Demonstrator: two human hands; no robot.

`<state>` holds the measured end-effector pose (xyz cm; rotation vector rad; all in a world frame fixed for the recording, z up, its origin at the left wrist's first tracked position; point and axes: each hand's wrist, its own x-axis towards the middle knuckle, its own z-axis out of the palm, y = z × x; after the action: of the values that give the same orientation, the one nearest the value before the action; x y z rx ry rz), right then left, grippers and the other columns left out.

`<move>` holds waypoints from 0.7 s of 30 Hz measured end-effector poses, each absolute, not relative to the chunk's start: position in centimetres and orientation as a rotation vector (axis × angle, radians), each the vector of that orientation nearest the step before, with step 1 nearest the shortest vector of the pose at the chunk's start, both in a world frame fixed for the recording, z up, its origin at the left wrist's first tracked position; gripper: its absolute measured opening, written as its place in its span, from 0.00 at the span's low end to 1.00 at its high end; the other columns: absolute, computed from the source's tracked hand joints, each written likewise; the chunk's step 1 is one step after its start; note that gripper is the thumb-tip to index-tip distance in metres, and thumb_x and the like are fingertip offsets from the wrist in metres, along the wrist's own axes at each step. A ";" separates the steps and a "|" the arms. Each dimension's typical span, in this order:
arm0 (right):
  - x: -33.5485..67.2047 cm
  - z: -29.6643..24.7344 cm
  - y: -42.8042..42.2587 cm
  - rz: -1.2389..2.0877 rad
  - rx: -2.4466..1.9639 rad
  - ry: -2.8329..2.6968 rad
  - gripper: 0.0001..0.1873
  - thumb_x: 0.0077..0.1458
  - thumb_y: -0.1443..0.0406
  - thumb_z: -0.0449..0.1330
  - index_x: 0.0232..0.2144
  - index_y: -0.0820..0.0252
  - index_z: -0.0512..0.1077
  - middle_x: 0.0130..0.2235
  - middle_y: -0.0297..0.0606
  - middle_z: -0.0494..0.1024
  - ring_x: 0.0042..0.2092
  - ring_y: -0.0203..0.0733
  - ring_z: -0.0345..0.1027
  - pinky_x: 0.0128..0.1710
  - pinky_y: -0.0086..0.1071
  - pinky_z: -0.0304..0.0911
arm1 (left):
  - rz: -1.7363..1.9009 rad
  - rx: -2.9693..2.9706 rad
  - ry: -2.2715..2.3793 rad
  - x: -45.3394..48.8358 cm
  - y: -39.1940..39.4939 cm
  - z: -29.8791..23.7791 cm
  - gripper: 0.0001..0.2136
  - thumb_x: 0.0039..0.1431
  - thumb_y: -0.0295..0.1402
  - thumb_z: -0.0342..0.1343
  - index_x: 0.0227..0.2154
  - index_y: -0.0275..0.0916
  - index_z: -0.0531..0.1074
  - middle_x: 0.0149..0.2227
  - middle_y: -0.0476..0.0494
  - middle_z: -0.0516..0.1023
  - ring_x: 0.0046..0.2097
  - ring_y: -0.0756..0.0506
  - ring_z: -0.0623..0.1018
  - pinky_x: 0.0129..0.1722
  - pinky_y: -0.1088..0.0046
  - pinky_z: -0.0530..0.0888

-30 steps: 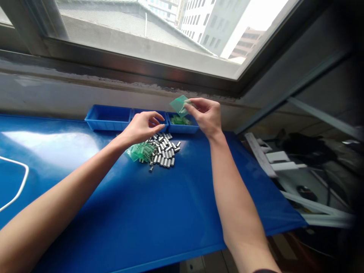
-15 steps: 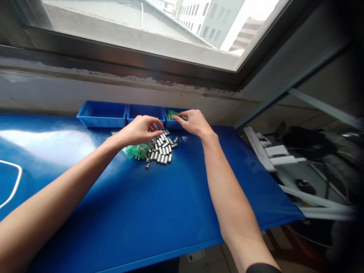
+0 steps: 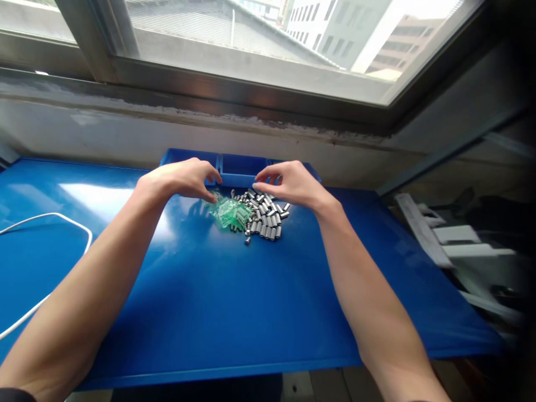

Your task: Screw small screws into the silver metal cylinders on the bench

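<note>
Head view, looking down at 2 bare hands over a blue table (image 3: 226, 312). Half a second ago the right hand (image 3: 291, 181) was in the rightmost of 3 blue bins (image 3: 239, 180), at some green film; now it has drawn back over a heap of short metal pieces (image 3: 268, 215). Its thumb and index finger leave a narrow gap, with nothing visible between them. This suggests that a green packet was let go in that bin, though the hand now mostly hides it.

The left hand (image 3: 182, 176) has lowered toward the crumpled green packets (image 3: 228, 212) at the heap's left side. Its thumb and fingers are spread fairly wide; whether the thumb touches the film, I cannot tell.

The packets and metal pieces lie together in front of the bins, on the table's glossy surface. A white cord (image 3: 54, 214) curves across the left. Behind the bins are a scuffed wall (image 3: 125, 134) and a window (image 3: 234, 47) showing buildings outside.
</note>
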<state>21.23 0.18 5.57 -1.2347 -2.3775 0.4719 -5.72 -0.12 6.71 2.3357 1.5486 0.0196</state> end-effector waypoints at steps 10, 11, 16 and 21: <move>16.7 2.8 -1.8 0.438 -1.137 -2.709 0.42 0.47 0.42 0.70 0.58 0.57 0.73 0.52 0.48 0.79 0.51 0.55 0.74 0.48 0.41 0.69 | -0.155 2.228 1.669 -6.9 0.0 5.9 0.36 0.37 0.33 0.73 0.55 0.47 0.77 0.51 0.40 0.82 0.47 0.36 0.82 0.43 0.70 0.75; 16.6 2.5 -1.8 0.416 -1.159 -2.713 0.43 0.46 0.42 0.70 0.59 0.57 0.72 0.52 0.49 0.79 0.52 0.56 0.74 0.50 0.42 0.69 | -0.129 2.237 1.685 -6.6 0.0 5.7 0.35 0.37 0.34 0.72 0.55 0.46 0.77 0.51 0.38 0.82 0.47 0.35 0.82 0.43 0.69 0.76; 16.2 1.6 -1.4 0.443 -1.097 -2.695 0.42 0.48 0.48 0.72 0.61 0.59 0.69 0.56 0.50 0.77 0.55 0.58 0.72 0.54 0.43 0.66 | -0.110 2.282 1.667 -5.4 -0.2 5.4 0.31 0.39 0.35 0.71 0.52 0.45 0.78 0.48 0.37 0.82 0.45 0.36 0.82 0.39 0.70 0.76; 16.4 1.8 -1.0 0.552 -1.050 -2.623 0.34 0.48 0.55 0.72 0.55 0.58 0.70 0.50 0.42 0.79 0.47 0.49 0.73 0.44 0.35 0.65 | -0.056 2.259 1.639 -4.9 -0.3 5.2 0.27 0.39 0.31 0.70 0.48 0.44 0.79 0.43 0.39 0.82 0.40 0.38 0.82 0.36 0.71 0.75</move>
<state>16.43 -0.95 1.77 -1.0496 -2.6225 0.5519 -4.88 -0.30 5.18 2.2594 1.6390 -0.0556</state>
